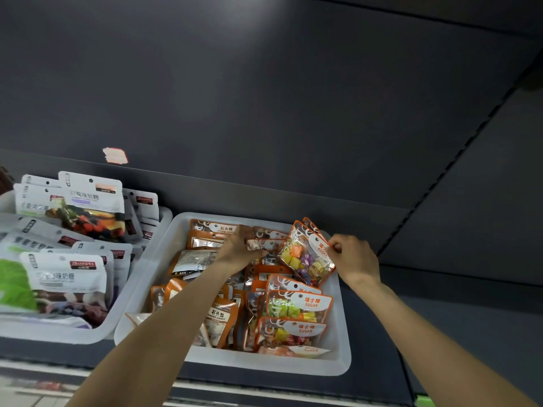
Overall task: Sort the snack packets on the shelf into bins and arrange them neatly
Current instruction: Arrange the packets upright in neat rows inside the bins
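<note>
A white bin on the dark shelf holds several orange-trimmed candy packets. My right hand pinches the top corner of a tilted "SUGAR" packet of coloured candies at the bin's back right. My left hand reaches into the back middle of the bin and grips a brownish stone-candy packet. More "SUGAR" packets stand in a row at the front right, and stone-candy packets fill the front left.
A second white bin to the left is full of white gummy packets. The dark shelf back wall carries a small red-edged label. Bare shelf lies to the right of the bin.
</note>
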